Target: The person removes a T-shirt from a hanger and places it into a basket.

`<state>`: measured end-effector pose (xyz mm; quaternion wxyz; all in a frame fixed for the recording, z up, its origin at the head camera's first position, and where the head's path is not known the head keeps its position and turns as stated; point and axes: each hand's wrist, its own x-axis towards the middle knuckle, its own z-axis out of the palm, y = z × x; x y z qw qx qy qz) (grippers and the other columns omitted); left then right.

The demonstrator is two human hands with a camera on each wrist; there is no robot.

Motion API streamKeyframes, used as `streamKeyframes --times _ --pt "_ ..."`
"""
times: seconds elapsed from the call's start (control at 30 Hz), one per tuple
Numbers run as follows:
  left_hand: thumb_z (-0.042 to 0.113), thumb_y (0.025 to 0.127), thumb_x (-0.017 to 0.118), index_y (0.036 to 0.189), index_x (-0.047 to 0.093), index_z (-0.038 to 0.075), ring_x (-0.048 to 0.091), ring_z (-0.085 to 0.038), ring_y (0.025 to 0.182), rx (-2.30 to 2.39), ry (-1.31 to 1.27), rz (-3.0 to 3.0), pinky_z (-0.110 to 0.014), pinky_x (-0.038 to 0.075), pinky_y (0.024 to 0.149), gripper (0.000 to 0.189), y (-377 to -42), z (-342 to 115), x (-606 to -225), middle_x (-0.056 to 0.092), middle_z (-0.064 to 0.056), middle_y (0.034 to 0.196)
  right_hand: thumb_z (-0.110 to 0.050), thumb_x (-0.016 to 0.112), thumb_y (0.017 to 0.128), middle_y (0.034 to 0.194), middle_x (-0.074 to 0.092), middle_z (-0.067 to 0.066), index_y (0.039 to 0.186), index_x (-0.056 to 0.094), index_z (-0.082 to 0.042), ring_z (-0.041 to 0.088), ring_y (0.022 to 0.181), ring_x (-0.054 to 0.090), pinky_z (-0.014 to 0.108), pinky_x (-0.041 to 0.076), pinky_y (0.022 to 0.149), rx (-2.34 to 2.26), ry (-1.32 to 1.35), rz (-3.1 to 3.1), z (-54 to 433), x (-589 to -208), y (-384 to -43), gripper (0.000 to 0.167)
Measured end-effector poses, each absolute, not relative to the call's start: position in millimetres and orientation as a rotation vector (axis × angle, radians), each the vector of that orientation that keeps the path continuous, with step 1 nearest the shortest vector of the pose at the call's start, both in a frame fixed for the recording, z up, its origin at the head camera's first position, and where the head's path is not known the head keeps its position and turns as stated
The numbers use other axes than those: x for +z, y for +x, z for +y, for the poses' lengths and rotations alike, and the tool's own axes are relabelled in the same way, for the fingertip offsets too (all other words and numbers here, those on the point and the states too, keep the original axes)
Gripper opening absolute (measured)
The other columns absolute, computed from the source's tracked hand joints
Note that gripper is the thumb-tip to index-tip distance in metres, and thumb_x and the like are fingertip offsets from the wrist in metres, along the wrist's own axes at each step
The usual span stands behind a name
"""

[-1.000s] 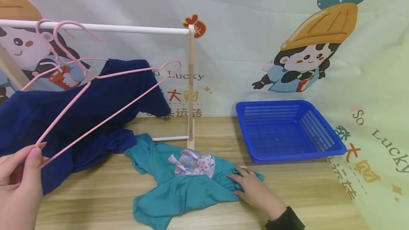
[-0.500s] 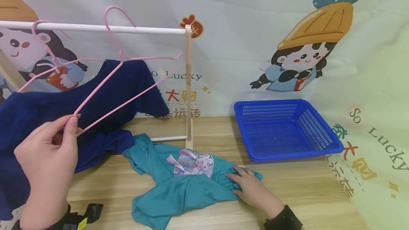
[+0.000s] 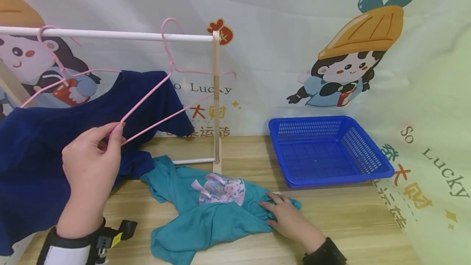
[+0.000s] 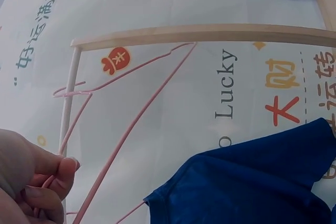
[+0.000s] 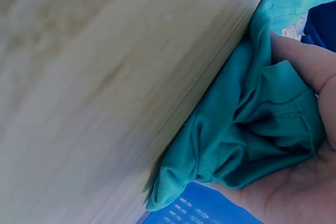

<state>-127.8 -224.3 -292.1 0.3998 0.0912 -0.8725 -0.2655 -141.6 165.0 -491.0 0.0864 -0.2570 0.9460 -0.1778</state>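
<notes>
My left hand point(image 3: 93, 154) pinches the lower corner of a pink wire hanger point(image 3: 147, 95) between thumb and fingers. The hanger's hook loops across the white rod of the clothes rack point(image 3: 110, 34), near its right post, and no garment is on it. In the left wrist view, the same hanger point(image 4: 134, 124) slants past the rod. My right hand point(image 3: 288, 218) lies at the right end of a teal T-shirt point(image 3: 217, 220) with a printed patch, spread rumpled on the table. Bunched teal cloth point(image 5: 247, 124) sits between its thumb and fingers in the right wrist view.
A navy T-shirt point(image 3: 103, 101) hangs on another pink hanger point(image 3: 60, 66) at the rack's left. A blue plastic basket point(image 3: 320, 154) stands at the back right of the wooden table point(image 3: 331, 224). A printed cloth backdrop point(image 3: 265, 52) closes off the rear.
My left hand has moved right along the rack with the bare pink hanger, whose hook now crosses the rod near the right post. The right hand and teal T-shirt have stayed put.
</notes>
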Motion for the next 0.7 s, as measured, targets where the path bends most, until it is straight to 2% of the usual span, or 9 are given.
streamKeyframes --times 0.27,0.47,0.6,0.7 --pt "0.034 0.092 0.06 0.104 0.074 0.012 0.051 -0.018 0.066 -0.665 0.22 -2.275 -0.022 0.031 0.052 0.029 -131.4 -216.2 -297.1 0.071 -0.009 0.084 -0.017 0.07 0.084 0.146 0.037 0.021 0.132 0.056 -0.013 0.053 0.127 0.034 0.064 0.037 0.098 -0.517 -0.76 2.82 165.0 -492.9 -141.6 0.05" --pt "0.034 0.092 0.061 0.103 0.074 0.012 0.054 -0.019 0.066 -0.673 0.193 -2.289 -0.022 0.032 0.049 0.028 -132.0 -213.4 -300.4 0.071 -0.008 0.081 -0.016 0.07 0.084 0.146 0.037 0.021 0.132 0.056 -0.013 0.053 0.128 0.034 0.063 0.036 0.099 -0.528 -0.751 2.815 164.8 -493.1 -141.7 0.05" --pt "0.032 0.092 0.062 0.107 0.073 0.011 0.06 -0.022 0.069 -0.696 0.167 -2.335 -0.021 0.035 0.055 0.028 -130.4 -212.6 -301.1 0.072 -0.01 0.084 -0.017 0.07 0.084 0.146 0.037 0.021 0.132 0.056 -0.013 0.052 0.128 0.035 0.063 0.036 0.1 -0.522 -0.754 2.822 165.1 -494.0 -142.2 0.05" --pt "0.031 0.091 0.062 0.112 0.071 0.011 0.064 -0.027 0.073 -0.7 0.124 -2.391 -0.026 0.039 0.06 0.03 -127.8 -212.7 -300.9 0.071 -0.013 0.088 -0.017 0.071 0.084 0.146 0.038 0.021 0.132 0.056 -0.013 0.052 0.128 0.034 0.063 0.035 0.1 -0.521 -0.751 2.824 165.3 -494.5 -142.4 0.05"
